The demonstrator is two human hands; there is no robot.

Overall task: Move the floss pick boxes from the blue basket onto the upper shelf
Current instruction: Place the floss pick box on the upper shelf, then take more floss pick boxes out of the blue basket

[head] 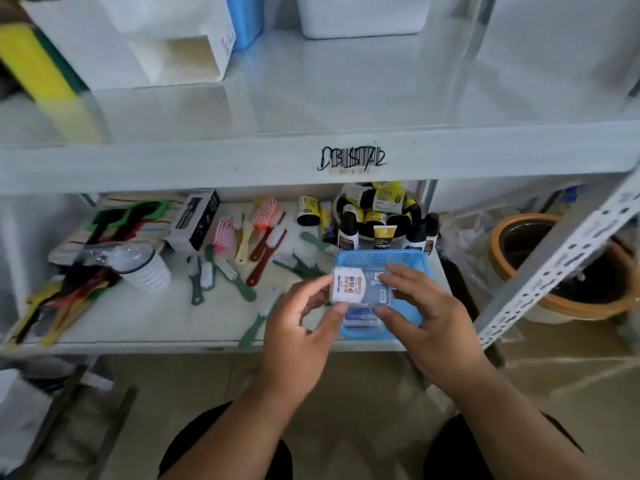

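lower shelf (pixel 145 317): box (pixel 360 285) between both hands

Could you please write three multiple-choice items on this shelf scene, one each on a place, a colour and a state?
1. Where does the basket sit?
A. lower shelf
B. upper shelf
C. floor

2. What colour is the basket?
A. green
B. blue
C. red

3. How is the floss pick box held?
A. left hand only
B. lying untouched
C. between both hands

Answers: 1 A, it rests on the lower shelf beside the brushes; 2 B, its mesh wall is blue; 3 C, the left hand and right hand grip it above the basket.
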